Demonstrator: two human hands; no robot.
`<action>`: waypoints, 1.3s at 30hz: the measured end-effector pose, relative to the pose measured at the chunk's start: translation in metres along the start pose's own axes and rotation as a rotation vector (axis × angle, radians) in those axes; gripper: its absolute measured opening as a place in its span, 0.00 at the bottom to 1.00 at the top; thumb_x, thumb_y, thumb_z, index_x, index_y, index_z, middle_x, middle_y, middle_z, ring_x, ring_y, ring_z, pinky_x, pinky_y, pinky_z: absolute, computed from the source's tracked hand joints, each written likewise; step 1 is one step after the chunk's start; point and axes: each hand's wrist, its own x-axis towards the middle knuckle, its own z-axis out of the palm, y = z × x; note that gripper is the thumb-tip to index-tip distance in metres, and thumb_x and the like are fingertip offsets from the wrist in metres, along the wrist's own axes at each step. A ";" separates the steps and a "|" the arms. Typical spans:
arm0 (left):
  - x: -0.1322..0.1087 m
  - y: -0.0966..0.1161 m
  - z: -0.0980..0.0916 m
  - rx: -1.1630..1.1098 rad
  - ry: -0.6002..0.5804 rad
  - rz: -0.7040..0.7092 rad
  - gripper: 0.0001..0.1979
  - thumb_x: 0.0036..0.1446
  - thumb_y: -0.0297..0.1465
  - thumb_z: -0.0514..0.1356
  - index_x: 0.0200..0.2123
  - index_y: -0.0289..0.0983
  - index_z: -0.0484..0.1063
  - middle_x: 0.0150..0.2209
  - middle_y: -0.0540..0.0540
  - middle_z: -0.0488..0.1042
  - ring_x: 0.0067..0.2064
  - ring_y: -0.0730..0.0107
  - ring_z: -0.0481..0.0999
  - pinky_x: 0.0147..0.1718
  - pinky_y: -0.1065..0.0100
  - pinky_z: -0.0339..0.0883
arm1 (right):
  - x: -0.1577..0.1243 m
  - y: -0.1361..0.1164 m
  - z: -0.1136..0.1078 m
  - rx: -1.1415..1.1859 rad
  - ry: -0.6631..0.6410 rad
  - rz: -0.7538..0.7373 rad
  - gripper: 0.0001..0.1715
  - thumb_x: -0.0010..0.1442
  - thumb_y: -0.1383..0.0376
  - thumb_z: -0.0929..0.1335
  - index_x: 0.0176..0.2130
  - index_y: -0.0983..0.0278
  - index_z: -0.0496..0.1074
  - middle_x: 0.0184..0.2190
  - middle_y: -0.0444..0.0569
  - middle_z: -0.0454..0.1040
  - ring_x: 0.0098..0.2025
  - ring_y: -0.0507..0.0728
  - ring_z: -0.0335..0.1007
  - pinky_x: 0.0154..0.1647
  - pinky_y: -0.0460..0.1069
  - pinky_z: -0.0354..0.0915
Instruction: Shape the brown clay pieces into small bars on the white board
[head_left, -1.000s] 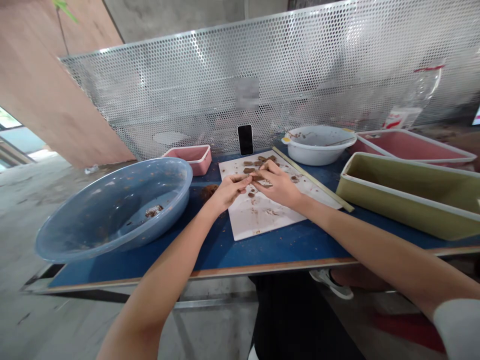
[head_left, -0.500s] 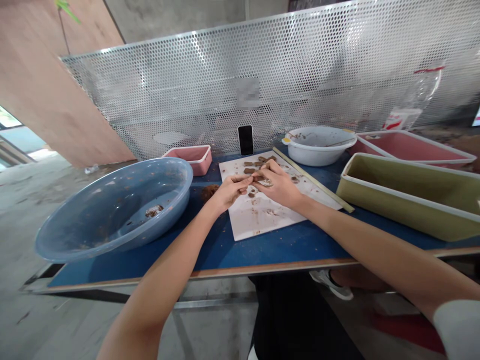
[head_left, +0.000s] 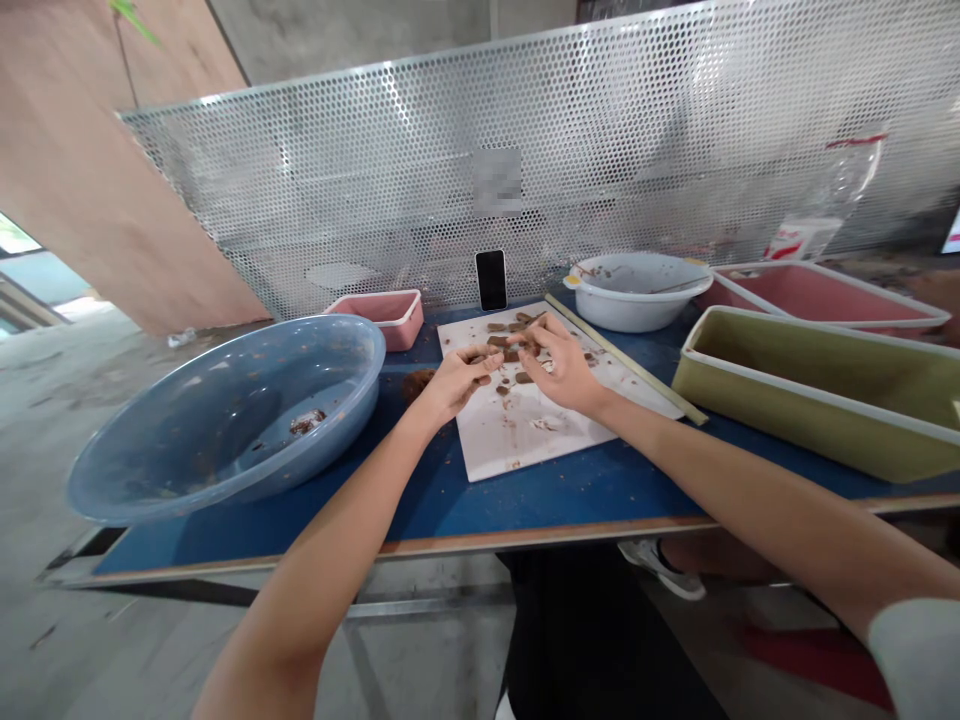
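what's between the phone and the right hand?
Head view: several brown pieces lying on the far part of the white board, between the phone and the right hand.

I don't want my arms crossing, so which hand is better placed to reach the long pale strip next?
Probably the right hand: it is nearer the pale strip along the right side of the white board. The left hand is farther, with the right hand between.
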 end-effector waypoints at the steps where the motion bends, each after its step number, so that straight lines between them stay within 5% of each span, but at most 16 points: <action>1: 0.000 0.000 0.000 0.002 -0.007 0.010 0.30 0.29 0.45 0.88 0.33 0.35 0.84 0.26 0.53 0.72 0.28 0.79 0.65 0.32 0.69 0.59 | 0.000 0.001 0.000 -0.003 0.006 0.004 0.15 0.77 0.56 0.66 0.51 0.60 0.79 0.42 0.52 0.71 0.45 0.61 0.72 0.48 0.58 0.77; 9: -0.004 0.002 -0.002 0.015 -0.116 0.048 0.25 0.43 0.48 0.84 0.36 0.36 0.87 0.24 0.56 0.62 0.27 0.79 0.57 0.31 0.70 0.56 | -0.002 0.006 0.005 -0.015 0.039 0.028 0.14 0.78 0.59 0.65 0.51 0.60 0.79 0.43 0.53 0.73 0.44 0.61 0.73 0.50 0.60 0.75; 17: -0.002 0.001 0.000 0.000 -0.037 0.049 0.27 0.30 0.38 0.88 0.31 0.37 0.82 0.30 0.53 0.72 0.30 0.78 0.64 0.31 0.70 0.56 | 0.000 0.003 0.004 -0.009 0.054 -0.002 0.14 0.79 0.60 0.64 0.48 0.59 0.78 0.42 0.52 0.72 0.46 0.61 0.74 0.52 0.59 0.75; 27: -0.004 0.001 -0.001 0.067 -0.152 0.061 0.30 0.42 0.55 0.83 0.33 0.35 0.84 0.25 0.55 0.62 0.29 0.77 0.57 0.32 0.70 0.57 | -0.001 0.003 0.003 -0.018 0.030 0.008 0.16 0.80 0.57 0.64 0.51 0.60 0.79 0.42 0.52 0.71 0.45 0.61 0.73 0.49 0.57 0.76; 34: -0.003 -0.002 -0.001 0.107 -0.174 0.093 0.31 0.47 0.58 0.80 0.33 0.35 0.81 0.26 0.54 0.61 0.29 0.76 0.57 0.32 0.70 0.57 | 0.006 0.007 -0.002 0.070 -0.155 -0.004 0.17 0.75 0.53 0.71 0.58 0.56 0.81 0.47 0.52 0.72 0.47 0.60 0.73 0.52 0.58 0.78; 39: 0.000 -0.006 -0.003 0.185 -0.177 0.129 0.31 0.52 0.59 0.77 0.31 0.35 0.80 0.24 0.55 0.58 0.28 0.75 0.56 0.30 0.69 0.54 | 0.004 0.016 0.003 0.078 -0.139 -0.006 0.12 0.74 0.54 0.73 0.50 0.56 0.83 0.43 0.51 0.72 0.47 0.61 0.74 0.54 0.58 0.78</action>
